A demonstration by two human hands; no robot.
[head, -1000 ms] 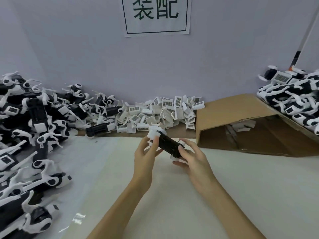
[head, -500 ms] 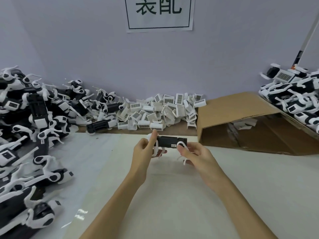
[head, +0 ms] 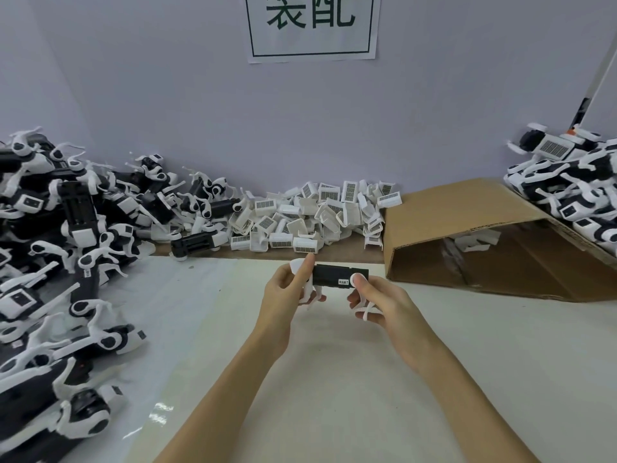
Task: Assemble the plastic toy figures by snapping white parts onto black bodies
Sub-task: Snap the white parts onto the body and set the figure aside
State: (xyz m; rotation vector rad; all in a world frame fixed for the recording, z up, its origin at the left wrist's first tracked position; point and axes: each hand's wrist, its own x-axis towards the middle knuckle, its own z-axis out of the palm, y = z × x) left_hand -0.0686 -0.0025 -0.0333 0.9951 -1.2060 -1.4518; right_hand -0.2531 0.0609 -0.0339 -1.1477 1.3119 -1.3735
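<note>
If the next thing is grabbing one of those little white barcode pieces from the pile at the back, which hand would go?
Probably the left hand: its raised finger points toward the white parts pile just beyond it. The right hand could keep gripping the black body.

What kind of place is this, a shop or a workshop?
Most likely a toy assembly bench: heaps of black-and-white figures, a pile of loose white parts, a cardboard box, and a printed sign on the wall.

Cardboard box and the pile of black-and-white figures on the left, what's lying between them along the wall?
In the head view, a heap of loose white parts, many with barcode labels, fills that stretch.
</note>
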